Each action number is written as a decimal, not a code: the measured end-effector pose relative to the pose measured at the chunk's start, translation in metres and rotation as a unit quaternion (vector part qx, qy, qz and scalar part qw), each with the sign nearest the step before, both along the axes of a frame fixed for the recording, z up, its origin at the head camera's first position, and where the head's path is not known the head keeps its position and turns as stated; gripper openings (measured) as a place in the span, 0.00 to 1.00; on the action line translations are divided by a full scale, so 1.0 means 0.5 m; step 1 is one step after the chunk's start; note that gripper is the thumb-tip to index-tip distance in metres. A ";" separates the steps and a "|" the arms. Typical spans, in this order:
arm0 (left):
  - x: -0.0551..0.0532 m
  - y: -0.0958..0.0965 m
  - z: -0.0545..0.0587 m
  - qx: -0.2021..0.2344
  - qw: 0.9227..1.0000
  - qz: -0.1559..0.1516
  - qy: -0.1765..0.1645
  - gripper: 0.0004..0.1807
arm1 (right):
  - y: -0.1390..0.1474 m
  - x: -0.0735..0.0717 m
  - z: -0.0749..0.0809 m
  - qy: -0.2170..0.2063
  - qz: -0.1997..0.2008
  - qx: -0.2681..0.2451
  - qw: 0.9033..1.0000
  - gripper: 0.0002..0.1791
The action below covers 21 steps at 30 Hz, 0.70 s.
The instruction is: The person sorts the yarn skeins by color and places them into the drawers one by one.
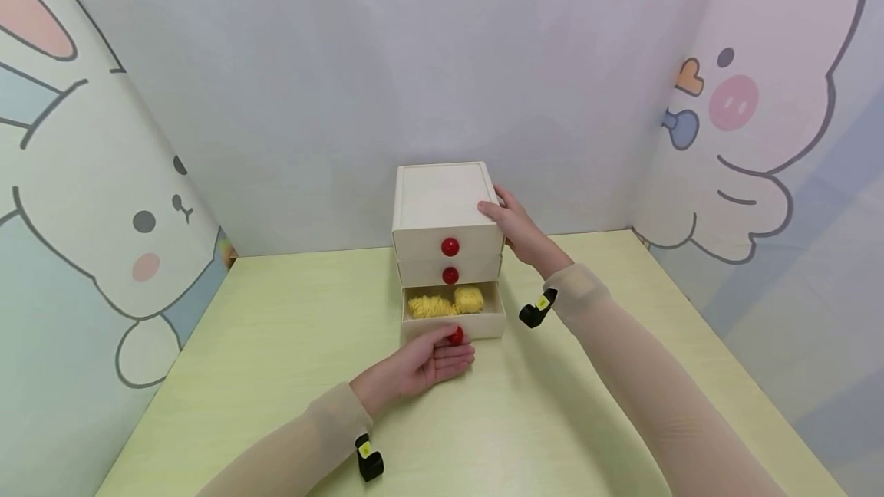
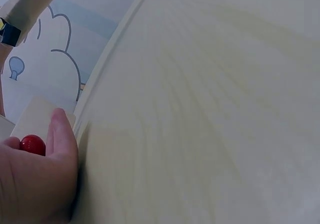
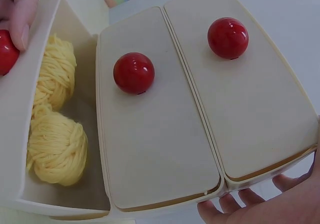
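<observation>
A small white drawer unit (image 1: 442,194) with three stacked drawers stands toward the back of the table. Its bottom drawer (image 1: 486,326) is pulled out, and inside lie two yellow yarn bundles (image 1: 469,299), (image 3: 57,149). My left hand (image 1: 417,365) is palm up at that drawer's front, with the round red knob (image 2: 33,144) between its thumb and fingers. On the unit's right side rests my right hand (image 1: 523,232): the thumb lies over the top edge, while the fingers (image 3: 240,204) extend along the side wall.
Two closed drawers sit above, each with a red knob (image 1: 450,246). The pale yellow table (image 1: 297,313) meets a plain curtain (image 1: 331,98) behind the unit. Cartoon-printed panels (image 1: 753,144) stand along both sides. A black wrist camera (image 1: 535,313) hangs below the right sleeve.
</observation>
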<state>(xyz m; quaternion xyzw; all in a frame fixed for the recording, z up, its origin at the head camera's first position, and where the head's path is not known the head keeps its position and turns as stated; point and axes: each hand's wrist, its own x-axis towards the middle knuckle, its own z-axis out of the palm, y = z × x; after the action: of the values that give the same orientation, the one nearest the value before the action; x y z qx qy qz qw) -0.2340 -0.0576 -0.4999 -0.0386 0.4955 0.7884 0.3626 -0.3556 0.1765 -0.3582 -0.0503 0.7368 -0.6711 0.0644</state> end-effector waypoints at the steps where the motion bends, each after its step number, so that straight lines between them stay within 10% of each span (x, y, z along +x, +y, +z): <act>1: -0.002 0.001 0.000 0.000 1.000 0.001 -0.001 0.28 | 0.000 0.000 0.000 0.000 -0.001 0.000 1.000 0.43; 21: -0.048 0.011 -0.001 -0.007 1.000 0.020 0.015 0.26 | -0.001 0.003 0.003 -0.004 -0.003 0.003 1.000 0.43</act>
<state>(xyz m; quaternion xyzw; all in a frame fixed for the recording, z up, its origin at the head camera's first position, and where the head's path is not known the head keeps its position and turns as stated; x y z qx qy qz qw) -0.2578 -0.0521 -0.5003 -0.0392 0.5059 0.7924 0.3386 -0.3539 0.1758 -0.3566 -0.0449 0.7390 -0.6690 0.0659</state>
